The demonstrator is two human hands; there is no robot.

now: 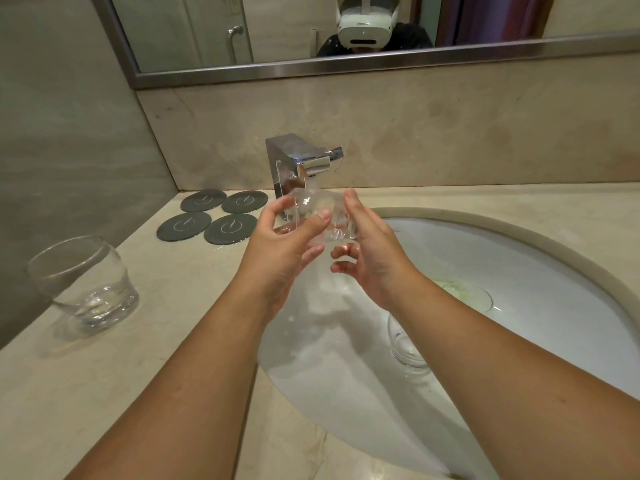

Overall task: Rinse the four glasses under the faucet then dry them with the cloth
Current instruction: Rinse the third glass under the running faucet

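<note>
a person is holding a clear tumbler [322, 216] on its side just below the chrome faucet [298, 164], above the white sink [519, 233]. the left hand [277, 251] and right hand [374, 258] are both holding it, each grip clamped around one end. a second glass [83, 285] is standing upright on the beige stone surface [156, 341], well apart at left. a third glass [405, 344] is sitting in the basin beside the right forearm. four dark round coasters [218, 214] are lying left of the faucet.
</note>
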